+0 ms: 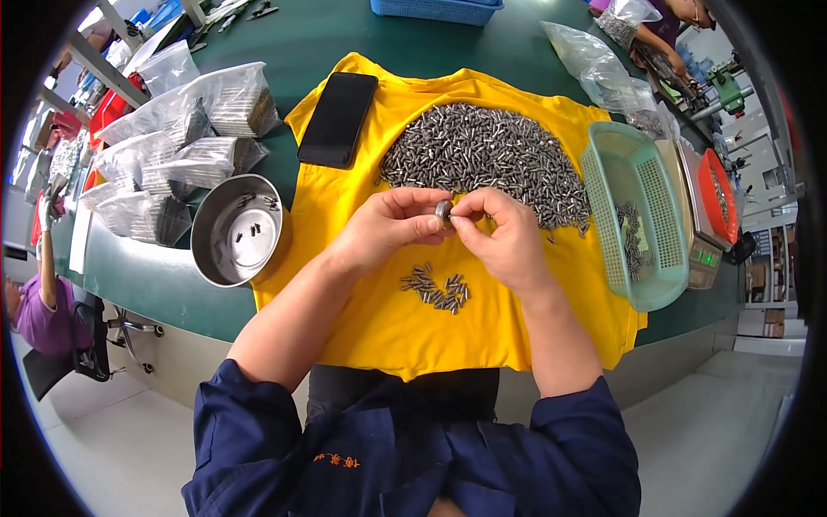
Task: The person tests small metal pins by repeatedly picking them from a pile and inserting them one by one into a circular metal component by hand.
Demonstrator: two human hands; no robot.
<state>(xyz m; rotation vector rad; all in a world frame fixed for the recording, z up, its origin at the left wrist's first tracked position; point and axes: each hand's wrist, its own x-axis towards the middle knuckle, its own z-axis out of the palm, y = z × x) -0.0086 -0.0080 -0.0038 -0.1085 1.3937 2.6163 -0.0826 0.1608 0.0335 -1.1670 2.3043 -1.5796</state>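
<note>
Both hands meet over the yellow cloth on the green table. Left hand & right hand pinch one small grey metal part between thumb & fingertips, held just above the cloth, mid-frame. Fingers curled in, not spread.

Containers:
- Steel bowl, left of the cloth, partly on its edge: only a few small dark pins inside, mostly bare bottom.
- Green plastic basket, right edge of cloth: a thin scatter of pins along its middle.
- Clear bags behind the bowl: several, packed w/ grey metal parts.
- Blue basket at far table edge: contents can't tell.
- More clear bags far right, near another person's hands; some hold grey parts.

Loose on the cloth: big pile of pins just beyond the hands; small cluster of pins just below the hands, nearer the body. Black phone lies flat, top-left of cloth, beside the big pile. Orange-topped scale sits right of the green basket.
</note>
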